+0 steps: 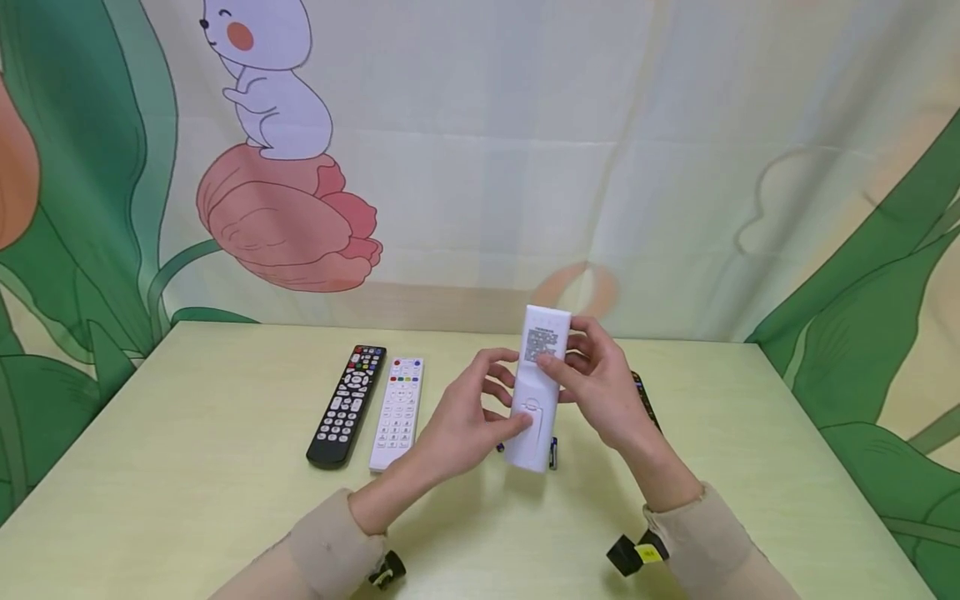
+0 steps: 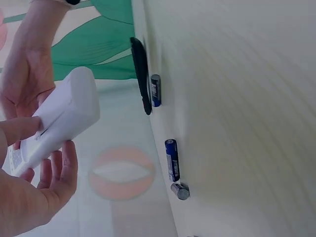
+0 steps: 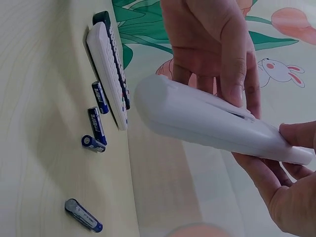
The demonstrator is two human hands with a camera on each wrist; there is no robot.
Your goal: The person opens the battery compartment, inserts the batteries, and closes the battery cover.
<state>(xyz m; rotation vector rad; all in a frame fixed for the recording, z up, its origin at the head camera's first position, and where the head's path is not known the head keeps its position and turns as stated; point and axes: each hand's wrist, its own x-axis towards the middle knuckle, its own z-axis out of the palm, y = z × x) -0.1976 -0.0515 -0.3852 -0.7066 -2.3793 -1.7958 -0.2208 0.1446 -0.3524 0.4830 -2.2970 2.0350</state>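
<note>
A white remote control (image 1: 542, 375) is held above the table, its back with the grey printed label turned toward me. The left hand (image 1: 472, 417) grips its lower half, thumb pressing on the battery cover (image 1: 531, 429). In the right wrist view, one edge of that cover (image 3: 224, 104) stands slightly proud, with a dark gap beside the left thumb (image 3: 233, 74). My right hand (image 1: 600, 383) grips the upper half, thumb on the label and fingers behind. Beneath the remote lie several blue batteries (image 3: 97, 126), one of them a battery (image 1: 553, 454) showing past its edge.
To the left on the table lie a black remote (image 1: 347, 408) and a second white remote (image 1: 397, 412), both buttons up. Another dark remote (image 1: 647, 400) lies on the right, partly hidden behind the right wrist. A printed curtain (image 1: 480, 167) hangs behind the table's far edge.
</note>
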